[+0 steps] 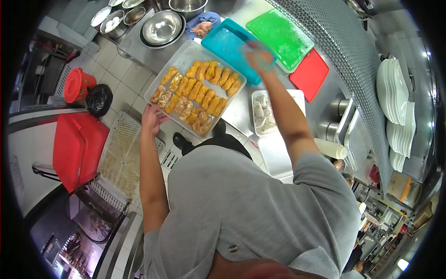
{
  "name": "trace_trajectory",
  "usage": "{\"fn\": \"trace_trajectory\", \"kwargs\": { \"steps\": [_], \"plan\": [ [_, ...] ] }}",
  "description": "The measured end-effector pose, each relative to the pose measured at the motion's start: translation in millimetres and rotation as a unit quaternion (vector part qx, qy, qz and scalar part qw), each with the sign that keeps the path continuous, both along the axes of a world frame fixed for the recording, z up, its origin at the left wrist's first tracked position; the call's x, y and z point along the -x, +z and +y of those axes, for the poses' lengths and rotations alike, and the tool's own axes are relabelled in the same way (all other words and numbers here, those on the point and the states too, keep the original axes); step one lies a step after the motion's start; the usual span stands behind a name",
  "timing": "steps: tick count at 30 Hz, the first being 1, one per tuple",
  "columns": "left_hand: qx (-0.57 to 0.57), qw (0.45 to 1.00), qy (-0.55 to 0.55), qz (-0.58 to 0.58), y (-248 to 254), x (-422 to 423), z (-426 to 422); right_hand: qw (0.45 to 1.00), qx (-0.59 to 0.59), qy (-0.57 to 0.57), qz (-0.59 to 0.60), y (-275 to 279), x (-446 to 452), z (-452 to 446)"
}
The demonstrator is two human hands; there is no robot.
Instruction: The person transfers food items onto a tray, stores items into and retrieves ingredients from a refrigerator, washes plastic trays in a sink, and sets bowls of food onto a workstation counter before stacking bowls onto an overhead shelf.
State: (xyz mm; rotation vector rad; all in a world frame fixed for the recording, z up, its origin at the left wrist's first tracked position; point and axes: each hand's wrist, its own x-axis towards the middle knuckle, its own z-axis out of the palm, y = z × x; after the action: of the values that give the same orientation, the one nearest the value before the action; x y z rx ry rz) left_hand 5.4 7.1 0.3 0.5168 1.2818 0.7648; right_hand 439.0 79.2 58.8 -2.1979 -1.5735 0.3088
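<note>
My left hand (152,119) is at the near left corner of a translucent plastic tray (183,56), its fingers under the rim. Rows of golden breaded rolls (201,93) lie in this tray, which juts past the counter's edge. Over the right end of a teal tray (227,39) is my right hand (259,56), smeared by motion, so its fingers cannot be made out. Just beyond it lies a green board (280,37) with pale crumbs or powder on it.
A red board (310,76) and a white container of pale pieces (264,111) are at the right, near a squeeze bottle (331,149). Steel bowls (162,28) and a blue cloth (204,21) stand at the back. A red bin (79,86) is on the floor, left.
</note>
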Motion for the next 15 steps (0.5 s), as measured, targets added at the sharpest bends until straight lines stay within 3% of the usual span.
{"fn": "trace_trajectory", "kwargs": {
  "steps": [2,3,4,6,7,9,12,15],
  "plan": [
    [0.0,1.0,0.004,-0.009,-7,3,0,0.984,0.06,-0.163,-0.033,21,-75,-33],
    [0.001,1.0,0.004,-0.012,-10,4,0,0.966,0.057,-0.215,-0.13,-17,-122,-46],
    [0.002,1.0,0.004,-0.011,-9,4,0,0.959,0.092,-0.234,-0.131,-3,-130,-67],
    [0.003,1.0,0.009,-0.005,-5,3,0,0.945,0.107,-0.288,-0.113,-38,-169,-78],
    [0.003,1.0,0.006,-0.005,-6,4,2,0.933,0.086,-0.342,0.065,-55,-181,-77],
    [0.012,1.0,0.004,-0.001,-12,6,3,0.812,0.054,-0.414,0.407,-83,-197,-77],
    [0.013,1.0,0.004,-0.004,0,2,4,0.765,-0.017,-0.395,0.509,-98,-205,-74],
    [0.002,1.0,0.001,-0.005,8,-3,4,0.804,-0.036,-0.414,0.424,-79,-184,-69]
  ]
}}
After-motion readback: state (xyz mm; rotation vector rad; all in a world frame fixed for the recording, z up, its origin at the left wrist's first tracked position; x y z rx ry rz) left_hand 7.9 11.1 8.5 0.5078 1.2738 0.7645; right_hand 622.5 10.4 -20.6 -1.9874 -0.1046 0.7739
